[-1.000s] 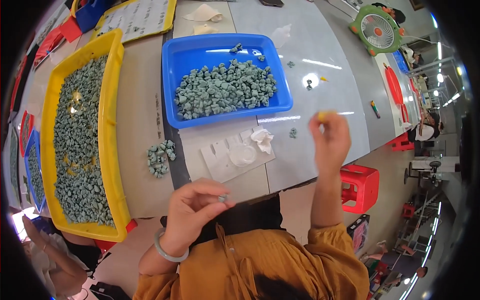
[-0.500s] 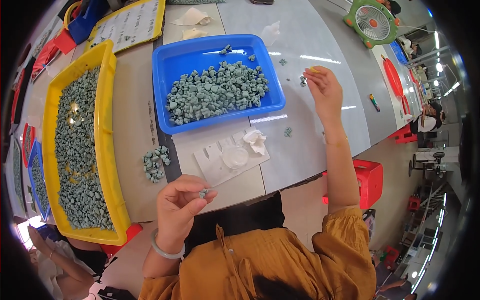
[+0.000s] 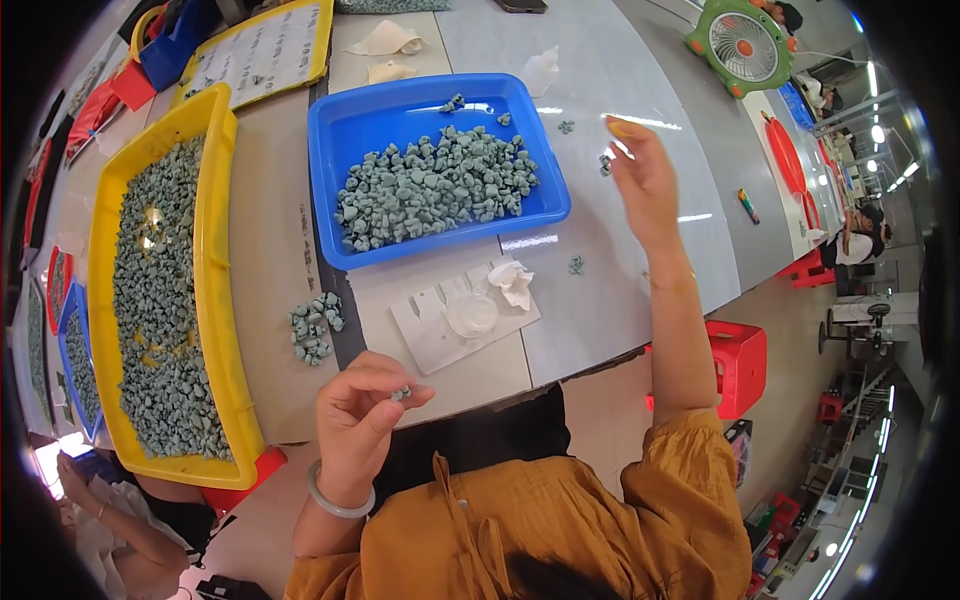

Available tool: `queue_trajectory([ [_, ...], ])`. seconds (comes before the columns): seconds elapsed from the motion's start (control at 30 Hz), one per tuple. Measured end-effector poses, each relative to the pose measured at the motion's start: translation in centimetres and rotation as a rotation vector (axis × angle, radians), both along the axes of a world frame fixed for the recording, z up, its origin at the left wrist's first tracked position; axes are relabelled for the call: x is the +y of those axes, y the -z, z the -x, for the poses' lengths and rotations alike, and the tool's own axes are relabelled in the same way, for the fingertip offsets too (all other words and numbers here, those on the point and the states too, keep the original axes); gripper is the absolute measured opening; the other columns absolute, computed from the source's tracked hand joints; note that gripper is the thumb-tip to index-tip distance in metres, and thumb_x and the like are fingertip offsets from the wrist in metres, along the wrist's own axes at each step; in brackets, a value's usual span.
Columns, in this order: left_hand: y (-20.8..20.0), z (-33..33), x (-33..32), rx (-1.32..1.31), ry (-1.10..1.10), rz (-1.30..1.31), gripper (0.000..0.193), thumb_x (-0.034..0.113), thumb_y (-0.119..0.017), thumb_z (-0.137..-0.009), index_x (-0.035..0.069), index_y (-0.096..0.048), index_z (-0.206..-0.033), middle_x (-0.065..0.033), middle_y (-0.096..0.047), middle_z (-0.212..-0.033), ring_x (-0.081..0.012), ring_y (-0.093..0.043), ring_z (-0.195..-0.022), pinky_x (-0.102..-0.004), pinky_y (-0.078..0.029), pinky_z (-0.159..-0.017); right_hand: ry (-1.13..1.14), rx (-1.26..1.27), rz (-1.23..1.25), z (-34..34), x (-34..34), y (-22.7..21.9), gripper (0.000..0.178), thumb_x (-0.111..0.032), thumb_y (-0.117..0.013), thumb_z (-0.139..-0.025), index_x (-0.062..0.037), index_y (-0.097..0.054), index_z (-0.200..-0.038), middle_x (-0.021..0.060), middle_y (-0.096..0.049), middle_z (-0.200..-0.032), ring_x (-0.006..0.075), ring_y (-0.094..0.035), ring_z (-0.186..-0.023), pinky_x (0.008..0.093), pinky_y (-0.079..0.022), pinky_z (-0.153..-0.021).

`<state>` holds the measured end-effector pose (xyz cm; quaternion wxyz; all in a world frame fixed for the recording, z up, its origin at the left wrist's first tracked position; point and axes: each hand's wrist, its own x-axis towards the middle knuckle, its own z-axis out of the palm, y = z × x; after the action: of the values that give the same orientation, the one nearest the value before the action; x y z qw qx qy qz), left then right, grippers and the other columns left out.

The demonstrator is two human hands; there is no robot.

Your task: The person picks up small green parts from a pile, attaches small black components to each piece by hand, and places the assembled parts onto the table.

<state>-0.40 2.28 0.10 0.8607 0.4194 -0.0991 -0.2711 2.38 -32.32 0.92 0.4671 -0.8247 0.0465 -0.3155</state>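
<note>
Between the thumb and forefinger of my left hand (image 3: pixel 358 415) is a small grey-green lumpy piece (image 3: pixel 401 393), held over the table's near edge. My right hand (image 3: pixel 648 190) is raised over the grey tabletop to the right, its thumb and fingers apart, with something yellow on a fingertip. Just by its thumb is another small dark green piece (image 3: pixel 606 165). A blue tray (image 3: pixel 440 256) full of similar pieces stands between the hands, farther back. Nearer me lies a pale flat board (image 3: pixel 425 343) bearing a round clear dish (image 3: pixel 470 314) and a crumpled white tissue (image 3: pixel 512 283).
A long yellow tray (image 3: pixel 222 300) of smaller grey-green pieces stands at the left. A loose heap of pieces (image 3: pixel 313 328) lies beside it. A green fan (image 3: pixel 742 47) is at the far right, a red stool (image 3: pixel 738 368) below the table. Another person's arm (image 3: pixel 130 535) shows at lower left.
My right hand's fingers have lifted slightly away and spread from the small piece by its thumb. My left hand keeps its pinch and has barely shifted.
</note>
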Motion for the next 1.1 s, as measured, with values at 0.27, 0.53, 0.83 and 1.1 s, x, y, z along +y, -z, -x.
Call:
queue_trajectory([
  [0.27, 0.1, -0.4, 0.1, 0.021, 0.041, 0.019, 0.013, 0.005, -0.062, -0.078, 0.001, -0.057, -0.089, -0.0083, -0.049, -0.091, -0.0174, -0.057, -0.083, -0.0353, -0.052, -0.079, -0.126, 0.586, -0.004, 7.0, 2.8, -1.6, 0.021, 0.008, -0.056, -0.073, -0.0005, -0.055, -0.092, 0.0065, -0.058, -0.09, 0.0143, -0.059, -0.086, 0.0262, -0.047, -0.076],
  [0.53, -0.1, -0.5, 0.0, 0.026, 0.045, 0.023, 0.011, 0.003, -0.061, -0.078, 0.001, -0.056, -0.088, -0.009, -0.051, -0.091, -0.0175, -0.057, -0.082, -0.0352, -0.052, -0.078, -0.016, 0.452, 0.075, 7.3, 4.9, -0.6, 0.025, 0.009, -0.059, -0.07, 0.0004, -0.055, -0.093, 0.0078, -0.062, -0.08, 0.015, -0.061, -0.076, 0.0252, -0.048, -0.07],
  [0.83, 0.1, -0.3, -0.1, -0.009, 0.035, 0.003, 0.015, 0.008, -0.063, -0.077, 0.002, -0.054, -0.086, -0.0102, -0.049, -0.09, -0.017, -0.059, -0.077, -0.0301, -0.054, -0.073, 0.045, 0.452, 0.221, 6.9, 5.3, -0.7, 0.026, 0.008, -0.06, -0.07, 0.0006, -0.054, -0.095, 0.0086, -0.063, -0.076, 0.0135, -0.061, -0.071, 0.0237, -0.048, -0.067],
  [1.1, -0.9, -0.1, -0.5, -0.056, 0.091, -0.139, 0.009, -0.007, -0.056, -0.075, -0.002, -0.059, -0.083, -0.0114, -0.051, -0.092, -0.0175, -0.059, -0.079, -0.0315, -0.053, -0.075, 0.135, 0.305, 0.094, 7.3, 6.5, 0.2, 0.027, 0.011, -0.059, -0.071, 0.0026, -0.051, -0.096, 0.006, -0.061, -0.076, 0.0104, -0.056, -0.069, 0.0225, -0.046, -0.068],
])
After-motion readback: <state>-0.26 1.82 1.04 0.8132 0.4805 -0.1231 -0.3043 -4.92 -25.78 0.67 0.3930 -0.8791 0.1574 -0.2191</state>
